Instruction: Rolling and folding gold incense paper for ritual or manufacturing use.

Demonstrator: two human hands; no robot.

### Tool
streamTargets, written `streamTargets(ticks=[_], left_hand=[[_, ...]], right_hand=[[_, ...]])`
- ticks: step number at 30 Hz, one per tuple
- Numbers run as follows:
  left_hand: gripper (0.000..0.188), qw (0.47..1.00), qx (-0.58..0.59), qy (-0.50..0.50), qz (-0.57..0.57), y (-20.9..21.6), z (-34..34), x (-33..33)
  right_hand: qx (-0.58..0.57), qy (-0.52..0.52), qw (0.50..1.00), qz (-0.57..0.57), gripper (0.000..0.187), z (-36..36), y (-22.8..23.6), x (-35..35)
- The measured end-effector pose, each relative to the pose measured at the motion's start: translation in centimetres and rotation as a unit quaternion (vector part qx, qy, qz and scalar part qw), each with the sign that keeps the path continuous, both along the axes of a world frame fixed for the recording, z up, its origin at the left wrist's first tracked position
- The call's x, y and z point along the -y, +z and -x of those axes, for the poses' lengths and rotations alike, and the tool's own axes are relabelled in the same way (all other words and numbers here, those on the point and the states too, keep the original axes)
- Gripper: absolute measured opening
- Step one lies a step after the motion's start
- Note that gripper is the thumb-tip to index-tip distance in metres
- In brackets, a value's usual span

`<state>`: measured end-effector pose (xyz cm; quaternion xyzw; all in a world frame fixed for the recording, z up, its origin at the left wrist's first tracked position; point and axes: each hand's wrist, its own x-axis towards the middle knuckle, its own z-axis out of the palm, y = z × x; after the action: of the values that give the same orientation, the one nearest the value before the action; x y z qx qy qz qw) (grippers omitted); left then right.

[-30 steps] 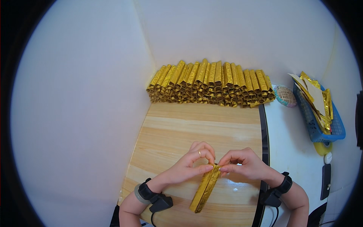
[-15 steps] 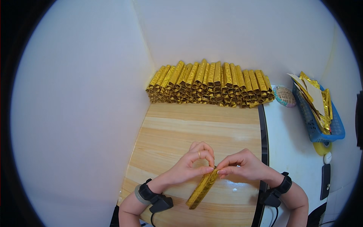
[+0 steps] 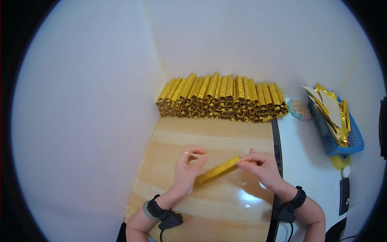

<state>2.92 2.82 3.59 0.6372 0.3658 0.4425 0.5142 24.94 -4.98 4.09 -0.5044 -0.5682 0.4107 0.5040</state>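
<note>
A gold foil paper tube hangs slantwise above the wooden table, slightly blurred by motion. Its upper right end is pinched between the thumb and fingers of my right hand. My left hand is at the tube's lower left end, its fingers bent and the thumb standing apart from them. Nothing shows between those fingers; whether the palm touches the tube I cannot tell. Against the back wall lies a stack of similar gold tubes, many with their hollow ends facing me.
A blue plastic basket with gold foil sheets and card stands at the right. Near it are a small woven basket, a yellow roll, a white round object and a dark flat object. White walls border the wooden table.
My left hand has let go of the tube's upper end and moved left. My right hand has raised the tube and tilted it flatter. The view has shifted slightly.
</note>
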Motion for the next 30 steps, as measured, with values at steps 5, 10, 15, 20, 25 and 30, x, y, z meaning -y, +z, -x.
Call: streamTargets(ticks=[5,10,15,20,25,30], left_hand=[[0.010,0.992,0.104,0.075,0.013,-0.2,-0.5,-0.3],[0.012,0.992,0.121,-0.001,0.038,-0.5,-0.3,0.1],[0.008,0.992,0.128,0.018,-0.004,-0.8,-0.3,-0.7],[0.006,0.983,0.178,0.036,-0.014,-0.3,0.1,-0.9],[0.009,0.964,0.174,-0.120,0.164,2.0,1.5,-1.5],[0.011,0.953,0.041,-0.277,0.118,1.5,1.5,-0.9]], right_hand=[[-0.146,-0.169,0.975,-0.015,0.011,-1.0,-0.6,-0.3],[-0.176,-0.180,0.968,-0.017,0.010,-0.8,-0.8,-0.3],[-0.187,-0.141,0.972,0.001,0.009,-0.9,-1.6,-0.2],[-0.143,-0.002,0.988,0.050,0.010,-0.9,-2.1,-0.2],[-0.199,-0.159,0.966,0.038,0.011,-1.9,-1.8,0.1],[-0.046,-0.042,0.998,-0.027,0.016,-0.3,0.5,0.4]])
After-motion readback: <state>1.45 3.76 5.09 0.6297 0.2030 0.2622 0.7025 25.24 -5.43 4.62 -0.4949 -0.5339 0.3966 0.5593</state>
